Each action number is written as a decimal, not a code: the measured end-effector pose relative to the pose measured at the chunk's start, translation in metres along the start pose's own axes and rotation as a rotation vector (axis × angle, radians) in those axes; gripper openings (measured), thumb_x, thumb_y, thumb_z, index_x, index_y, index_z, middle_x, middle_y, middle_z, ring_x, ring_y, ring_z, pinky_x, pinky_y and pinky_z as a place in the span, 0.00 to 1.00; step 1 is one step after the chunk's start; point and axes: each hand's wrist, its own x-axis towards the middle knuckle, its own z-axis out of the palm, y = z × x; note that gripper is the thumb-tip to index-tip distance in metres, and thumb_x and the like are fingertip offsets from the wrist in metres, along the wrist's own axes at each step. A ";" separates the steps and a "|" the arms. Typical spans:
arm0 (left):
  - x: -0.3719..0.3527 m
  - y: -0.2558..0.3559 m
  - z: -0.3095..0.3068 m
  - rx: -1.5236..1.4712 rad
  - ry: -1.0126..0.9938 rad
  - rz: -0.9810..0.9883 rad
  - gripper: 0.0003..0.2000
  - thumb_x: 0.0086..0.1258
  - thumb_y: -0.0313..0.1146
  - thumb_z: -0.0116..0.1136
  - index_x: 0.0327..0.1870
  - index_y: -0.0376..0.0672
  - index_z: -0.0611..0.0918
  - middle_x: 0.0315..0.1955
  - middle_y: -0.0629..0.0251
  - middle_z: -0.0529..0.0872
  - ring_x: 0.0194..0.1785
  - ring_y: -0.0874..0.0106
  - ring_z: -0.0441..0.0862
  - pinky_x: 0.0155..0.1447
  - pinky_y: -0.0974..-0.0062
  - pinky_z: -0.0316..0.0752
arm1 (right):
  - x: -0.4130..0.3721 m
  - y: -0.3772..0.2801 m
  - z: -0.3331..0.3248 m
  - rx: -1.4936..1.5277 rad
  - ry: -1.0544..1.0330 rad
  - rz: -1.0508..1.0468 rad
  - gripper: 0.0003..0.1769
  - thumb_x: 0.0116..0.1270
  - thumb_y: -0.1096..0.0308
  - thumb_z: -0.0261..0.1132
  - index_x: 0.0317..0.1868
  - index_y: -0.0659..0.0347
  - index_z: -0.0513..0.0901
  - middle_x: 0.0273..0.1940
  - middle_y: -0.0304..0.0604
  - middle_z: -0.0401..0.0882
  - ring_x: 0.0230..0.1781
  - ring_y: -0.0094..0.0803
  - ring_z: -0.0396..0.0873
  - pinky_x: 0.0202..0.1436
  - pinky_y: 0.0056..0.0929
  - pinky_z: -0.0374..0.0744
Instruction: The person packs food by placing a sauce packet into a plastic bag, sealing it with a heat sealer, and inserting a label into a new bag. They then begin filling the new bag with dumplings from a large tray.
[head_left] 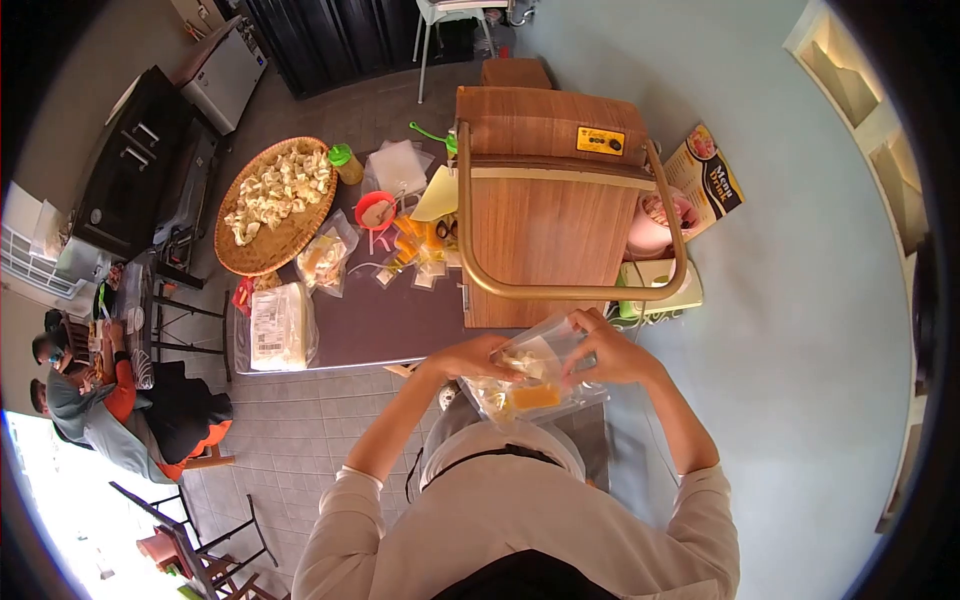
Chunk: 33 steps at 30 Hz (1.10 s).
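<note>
My left hand (pixel 478 356) and right hand (pixel 612 358) both grip a bag (pixel 540 372), lower center. I judge it's filled; closing it next needs its mouth held flat.

Bag (pixel 540 365), in left hand (pixel 468 357) and right hand (pixel 612 355): thin clear plastic, glossy, crinkled.
Cabinet (pixel 545 235), 12 o'clock of the bag: brown wood grain, satin.
Rail (pixel 570 292) on the cabinet: brass-toned metal tube, polished.
Bench (pixel 390 315), 10 o'clock: dark, matt, smooth.
Tray (pixel 265 257), 10 o'clock, farther: woven cane, rough.
Packet (pixel 280 325), 9 o'clock: shiny clear film.
Leaflet (pixel 705 180), 1 o'clock: glossy printed paper.
</note>
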 end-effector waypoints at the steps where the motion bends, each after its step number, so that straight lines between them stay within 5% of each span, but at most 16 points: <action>1: -0.001 0.000 -0.002 -0.003 0.004 -0.003 0.27 0.52 0.41 0.67 0.51 0.36 0.74 0.40 0.67 0.80 0.45 0.77 0.74 0.48 0.79 0.68 | 0.002 0.001 0.001 -0.016 -0.022 0.028 0.11 0.42 0.58 0.73 0.29 0.47 0.86 0.48 0.42 0.65 0.54 0.38 0.59 0.61 0.34 0.59; 9: 0.001 -0.013 -0.016 -0.062 -0.115 -0.028 0.24 0.56 0.41 0.64 0.51 0.39 0.75 0.41 0.69 0.79 0.44 0.80 0.74 0.48 0.82 0.68 | 0.015 0.014 0.031 0.058 0.036 0.110 0.13 0.43 0.55 0.73 0.30 0.47 0.86 0.59 0.48 0.61 0.65 0.49 0.47 0.67 0.41 0.49; 11: 0.000 -0.014 -0.019 -0.092 -0.122 -0.044 0.23 0.56 0.41 0.63 0.50 0.39 0.75 0.40 0.70 0.80 0.44 0.80 0.74 0.48 0.82 0.68 | 0.019 0.011 0.033 0.064 -0.083 0.176 0.13 0.43 0.54 0.73 0.31 0.46 0.86 0.63 0.55 0.55 0.67 0.52 0.43 0.68 0.44 0.47; 17: -0.001 -0.025 -0.022 -0.178 -0.127 -0.049 0.23 0.57 0.43 0.63 0.50 0.38 0.75 0.40 0.69 0.80 0.44 0.80 0.74 0.48 0.81 0.68 | 0.017 0.015 0.041 0.098 -0.077 0.209 0.19 0.39 0.51 0.75 0.35 0.45 0.85 0.65 0.63 0.44 0.68 0.58 0.38 0.68 0.47 0.43; 23: -0.006 -0.017 -0.024 -0.152 -0.143 -0.026 0.25 0.56 0.45 0.63 0.50 0.37 0.74 0.41 0.68 0.79 0.45 0.79 0.73 0.49 0.81 0.68 | 0.016 -0.008 0.042 -0.006 0.007 0.236 0.20 0.40 0.50 0.74 0.36 0.44 0.85 0.65 0.64 0.44 0.68 0.59 0.36 0.67 0.49 0.43; 33: -0.010 -0.019 -0.025 -0.109 -0.104 -0.017 0.28 0.55 0.45 0.64 0.53 0.37 0.73 0.45 0.67 0.78 0.48 0.78 0.72 0.52 0.79 0.66 | 0.015 -0.008 0.053 -0.137 0.117 0.240 0.15 0.43 0.56 0.73 0.33 0.48 0.86 0.59 0.48 0.58 0.58 0.42 0.55 0.61 0.44 0.52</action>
